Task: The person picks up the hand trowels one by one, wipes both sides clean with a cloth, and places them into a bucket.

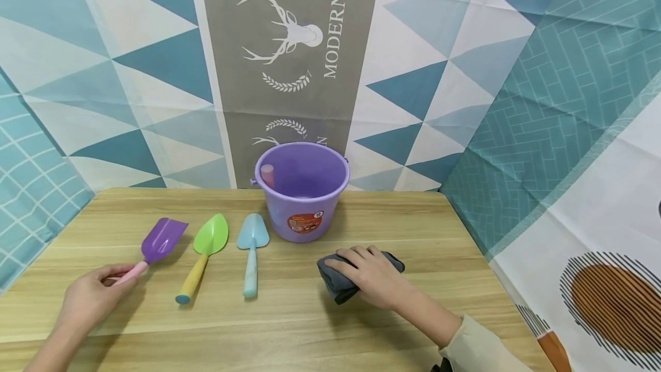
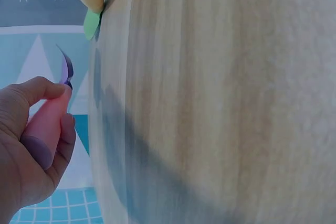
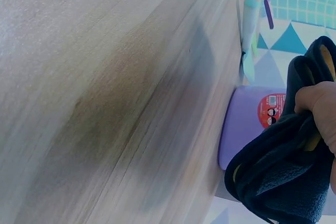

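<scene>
My left hand (image 1: 95, 294) grips the pink handle of a toy shovel (image 1: 161, 240) with a purple blade, at the left of the table. The left wrist view shows thumb and fingers wrapped round that handle (image 2: 47, 124). In my right hand (image 1: 373, 276) is a folded dark grey cloth (image 1: 338, 280), pinched from above. Its layered folds (image 3: 283, 166) show in the right wrist view. Between the hands lie a green trowel (image 1: 210, 237) with a yellow handle and a light blue trowel (image 1: 252, 251), blades pointing away from me.
A purple bucket (image 1: 304, 211) with a red label stands at the back of the wooden table (image 1: 289, 337). A pinkish handle end (image 1: 267, 174) shows inside its left wall. Patterned cloth sheets (image 1: 423, 73) hang behind and at both sides.
</scene>
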Available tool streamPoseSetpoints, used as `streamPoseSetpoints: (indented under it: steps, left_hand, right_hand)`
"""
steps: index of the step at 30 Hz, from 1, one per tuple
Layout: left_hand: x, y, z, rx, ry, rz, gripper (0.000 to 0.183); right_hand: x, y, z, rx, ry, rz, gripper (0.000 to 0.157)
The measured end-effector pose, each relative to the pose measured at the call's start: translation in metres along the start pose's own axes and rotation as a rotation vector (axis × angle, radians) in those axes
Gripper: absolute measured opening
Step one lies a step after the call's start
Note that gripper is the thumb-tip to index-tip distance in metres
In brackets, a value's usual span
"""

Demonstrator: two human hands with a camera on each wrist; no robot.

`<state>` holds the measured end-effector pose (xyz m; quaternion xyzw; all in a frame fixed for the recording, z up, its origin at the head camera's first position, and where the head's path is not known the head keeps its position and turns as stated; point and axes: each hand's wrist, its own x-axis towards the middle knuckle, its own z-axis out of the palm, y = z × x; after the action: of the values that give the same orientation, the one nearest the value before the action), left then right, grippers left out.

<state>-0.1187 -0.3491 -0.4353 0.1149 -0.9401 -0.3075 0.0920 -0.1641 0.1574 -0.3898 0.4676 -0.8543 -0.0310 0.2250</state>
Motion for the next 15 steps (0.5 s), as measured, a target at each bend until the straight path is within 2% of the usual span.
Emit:
streamPoseSetpoints:
  steps: [8,15]
  left_hand:
    - [-0.001,0.009,-0.004,0.009,-0.038,-0.005,0.057]
    - [-0.005,0.018,-0.002,-0.010,-0.028,0.042,0.052]
  right_hand:
    - [0.001,0.001,0.000,0.008,0.023,0.000,0.070]
    - [0.002,0.001,0.001,0.005,0.031,-0.006,0.071]
